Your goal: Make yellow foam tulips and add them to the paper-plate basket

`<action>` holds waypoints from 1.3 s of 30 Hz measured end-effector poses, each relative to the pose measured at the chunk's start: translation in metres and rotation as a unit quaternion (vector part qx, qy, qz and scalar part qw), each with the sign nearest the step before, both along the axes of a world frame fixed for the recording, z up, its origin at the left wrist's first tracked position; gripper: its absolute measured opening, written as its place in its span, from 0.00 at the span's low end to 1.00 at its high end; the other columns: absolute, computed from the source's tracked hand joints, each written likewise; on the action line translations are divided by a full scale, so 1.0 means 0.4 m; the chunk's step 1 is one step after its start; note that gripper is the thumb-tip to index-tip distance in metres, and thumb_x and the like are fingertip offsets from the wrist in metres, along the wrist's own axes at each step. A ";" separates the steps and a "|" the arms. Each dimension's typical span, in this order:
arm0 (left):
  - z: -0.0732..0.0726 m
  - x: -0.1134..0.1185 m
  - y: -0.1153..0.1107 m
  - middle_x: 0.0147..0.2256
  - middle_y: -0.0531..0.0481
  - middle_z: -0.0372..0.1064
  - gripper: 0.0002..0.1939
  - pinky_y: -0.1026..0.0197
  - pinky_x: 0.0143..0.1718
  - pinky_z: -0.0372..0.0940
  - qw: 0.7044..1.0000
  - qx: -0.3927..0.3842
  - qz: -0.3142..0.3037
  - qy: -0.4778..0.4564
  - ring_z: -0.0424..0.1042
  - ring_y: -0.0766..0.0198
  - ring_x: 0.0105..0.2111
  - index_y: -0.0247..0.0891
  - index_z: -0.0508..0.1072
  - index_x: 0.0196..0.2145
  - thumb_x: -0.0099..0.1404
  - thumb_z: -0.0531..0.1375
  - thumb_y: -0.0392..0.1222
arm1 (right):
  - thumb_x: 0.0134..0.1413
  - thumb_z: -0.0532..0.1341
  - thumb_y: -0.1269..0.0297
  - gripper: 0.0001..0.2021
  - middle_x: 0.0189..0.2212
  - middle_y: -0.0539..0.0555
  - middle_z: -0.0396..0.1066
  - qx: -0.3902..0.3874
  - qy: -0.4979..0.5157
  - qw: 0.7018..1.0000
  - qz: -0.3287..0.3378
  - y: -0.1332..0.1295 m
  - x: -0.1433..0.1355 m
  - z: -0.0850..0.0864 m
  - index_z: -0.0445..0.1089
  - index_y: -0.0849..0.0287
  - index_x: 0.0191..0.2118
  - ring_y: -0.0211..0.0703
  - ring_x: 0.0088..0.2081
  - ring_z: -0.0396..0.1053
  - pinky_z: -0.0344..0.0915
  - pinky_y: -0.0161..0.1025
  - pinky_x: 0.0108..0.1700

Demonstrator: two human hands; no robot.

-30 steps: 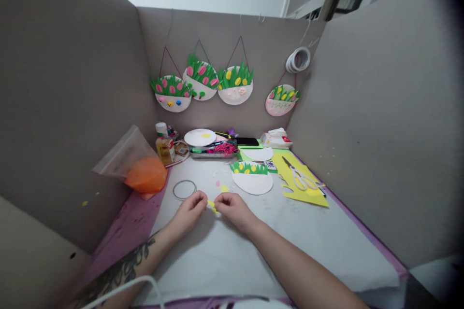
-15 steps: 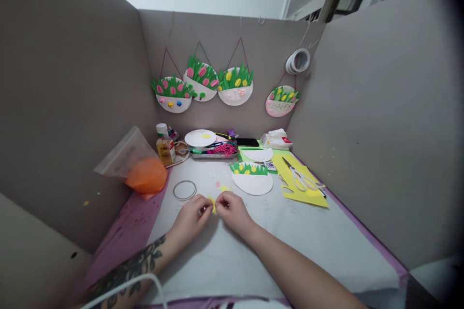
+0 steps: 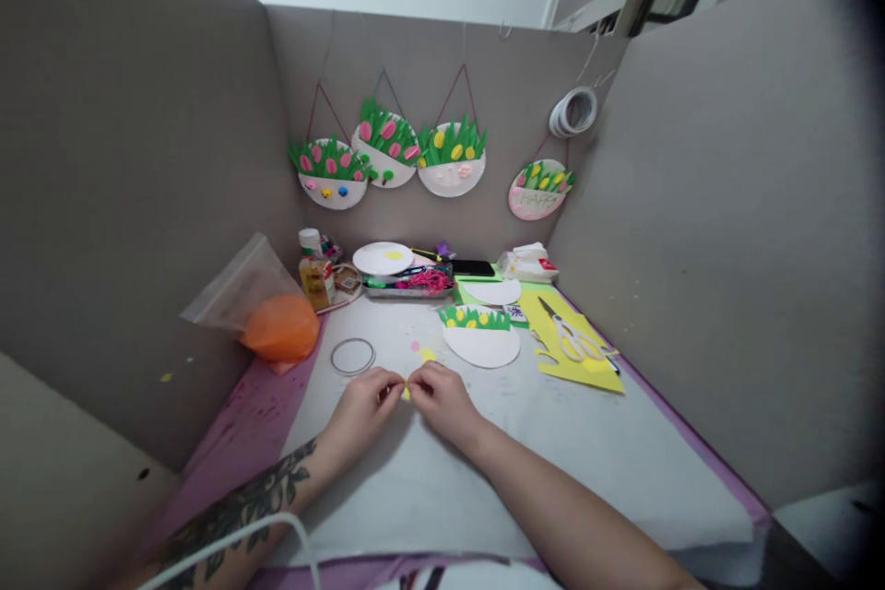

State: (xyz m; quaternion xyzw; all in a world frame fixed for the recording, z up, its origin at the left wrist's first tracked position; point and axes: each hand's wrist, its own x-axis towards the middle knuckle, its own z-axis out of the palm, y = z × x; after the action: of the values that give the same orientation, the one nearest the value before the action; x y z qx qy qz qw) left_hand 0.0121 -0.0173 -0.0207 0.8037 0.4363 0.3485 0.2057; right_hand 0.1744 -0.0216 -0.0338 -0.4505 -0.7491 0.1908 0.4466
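Note:
Near the middle of the table, my left hand [image 3: 369,402] and my right hand [image 3: 442,400] meet fingertip to fingertip. Both pinch a small yellow paper piece [image 3: 407,393], mostly hidden by the fingers. Just beyond them lie more yellow paper bits [image 3: 428,355] and a pink paper dot [image 3: 416,346]. Behind my right hand rests a white paper plate [image 3: 482,351] with green paper grass [image 3: 498,322] and yellow paper shapes along its top. A thin metal ring [image 3: 352,357] lies beyond my left hand.
White-handled scissors [image 3: 575,341] lie on a yellow sheet [image 3: 591,373] at right. A tray [image 3: 407,292] of craft supplies, a glue bottle [image 3: 317,281] and a bag with orange contents [image 3: 281,332] stand behind and left. Decorated plates [image 3: 451,180] hang on the back panel [image 3: 407,46].
My fingertips have drawn closer together over the yellow paper piece, of which less shows. The whole view has shifted slightly.

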 end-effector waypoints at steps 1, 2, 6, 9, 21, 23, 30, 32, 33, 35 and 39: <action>-0.001 0.000 0.001 0.29 0.50 0.71 0.08 0.64 0.33 0.61 1.000 0.004 -0.002 0.002 0.67 0.66 0.30 0.38 0.73 0.31 0.61 0.53 0.38 | 0.47 0.57 0.76 0.07 0.23 0.49 0.65 0.001 -0.004 1.000 0.002 0.000 0.001 -0.001 0.69 0.59 0.26 0.35 0.27 0.62 0.58 0.32 0.33; -0.002 -0.001 0.002 0.29 0.50 0.71 0.08 0.64 0.34 0.61 1.000 0.007 -0.004 0.004 0.68 0.66 0.30 0.38 0.73 0.31 0.61 0.53 0.37 | 0.48 0.57 0.76 0.07 0.23 0.49 0.65 0.003 -0.007 1.000 0.002 0.000 0.002 -0.001 0.69 0.59 0.26 0.35 0.28 0.62 0.58 0.32 0.33; -0.005 -0.004 0.004 0.29 0.51 0.71 0.08 0.64 0.34 0.61 0.999 0.022 -0.009 0.022 0.68 0.66 0.30 0.38 0.73 0.31 0.61 0.54 0.36 | 0.48 0.57 0.76 0.07 0.24 0.49 0.66 0.007 -0.016 1.000 0.006 -0.001 0.003 -0.002 0.70 0.59 0.27 0.36 0.28 0.63 0.59 0.33 0.34; -0.006 -0.005 0.004 0.30 0.50 0.71 0.08 0.64 0.34 0.61 0.999 0.027 -0.013 0.037 0.68 0.65 0.31 0.38 0.73 0.31 0.61 0.54 0.35 | 0.48 0.56 0.77 0.08 0.25 0.50 0.67 0.011 -0.026 1.000 0.012 -0.003 0.002 -0.001 0.69 0.58 0.27 0.36 0.29 0.64 0.59 0.33 0.35; -0.007 -0.003 0.008 0.29 0.50 0.70 0.08 0.64 0.33 0.60 1.000 0.005 -0.011 0.014 0.67 0.66 0.30 0.37 0.72 0.30 0.59 0.53 0.35 | 0.45 0.57 0.77 0.08 0.22 0.48 0.65 -0.023 0.014 1.000 0.010 -0.004 -0.002 0.007 0.69 0.59 0.25 0.35 0.27 0.62 0.57 0.31 0.33; -0.007 -0.002 0.010 0.28 0.51 0.70 0.08 0.65 0.32 0.59 1.000 -0.010 -0.005 0.000 0.67 0.66 0.29 0.37 0.72 0.29 0.59 0.53 0.35 | 0.45 0.57 0.77 0.07 0.22 0.48 0.65 -0.040 0.030 0.999 0.008 -0.003 -0.002 0.010 0.69 0.59 0.25 0.34 0.26 0.62 0.57 0.31 0.32; 0.001 0.005 0.013 0.25 0.52 0.69 0.08 0.66 0.28 0.59 0.996 -0.071 0.008 -0.048 0.66 0.66 0.26 0.36 0.71 0.26 0.57 0.53 0.38 | 0.43 0.56 0.75 0.07 0.21 0.48 0.65 -0.085 0.065 0.994 0.009 -0.002 0.001 0.017 0.68 0.60 0.23 0.34 0.26 0.61 0.57 0.31 0.31; 0.004 0.003 0.017 0.25 0.51 0.69 0.08 0.66 0.28 0.60 0.995 -0.084 0.015 -0.057 0.66 0.66 0.26 0.35 0.71 0.26 0.57 0.53 0.38 | 0.43 0.55 0.75 0.06 0.21 0.48 0.65 -0.092 0.070 0.993 0.001 0.000 0.004 0.017 0.68 0.60 0.22 0.34 0.26 0.61 0.57 0.31 0.30; 0.004 0.001 0.018 0.25 0.51 0.69 0.09 0.67 0.27 0.60 0.994 -0.087 0.019 -0.059 0.66 0.66 0.26 0.35 0.71 0.26 0.57 0.53 0.38 | 0.43 0.55 0.75 0.06 0.21 0.48 0.65 -0.093 0.073 0.993 -0.004 0.001 0.006 0.017 0.68 0.60 0.22 0.34 0.25 0.61 0.57 0.31 0.30; 0.004 -0.002 0.021 0.25 0.51 0.69 0.09 0.67 0.27 0.60 0.994 -0.084 0.022 -0.061 0.66 0.66 0.26 0.35 0.71 0.26 0.57 0.53 0.38 | 0.43 0.56 0.75 0.06 0.21 0.48 0.65 -0.093 0.076 0.993 -0.011 0.004 0.009 0.016 0.68 0.60 0.22 0.34 0.25 0.61 0.58 0.31 0.30; -0.002 -0.005 0.017 0.27 0.51 0.71 0.10 0.66 0.30 0.61 0.998 -0.043 -0.003 -0.036 0.68 0.66 0.28 0.37 0.73 0.29 0.60 0.54 0.41 | 0.43 0.57 0.75 0.06 0.20 0.48 0.64 -0.067 0.063 0.996 -0.022 0.003 0.010 0.013 0.68 0.60 0.22 0.35 0.25 0.61 0.57 0.31 0.30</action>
State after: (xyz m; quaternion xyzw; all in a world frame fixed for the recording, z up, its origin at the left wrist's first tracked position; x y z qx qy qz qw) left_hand 0.0099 -0.0105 -0.0213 0.7824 0.4409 0.3577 0.2561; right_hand 0.1786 -0.0204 -0.0285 -0.4831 -0.6949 0.2581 0.4660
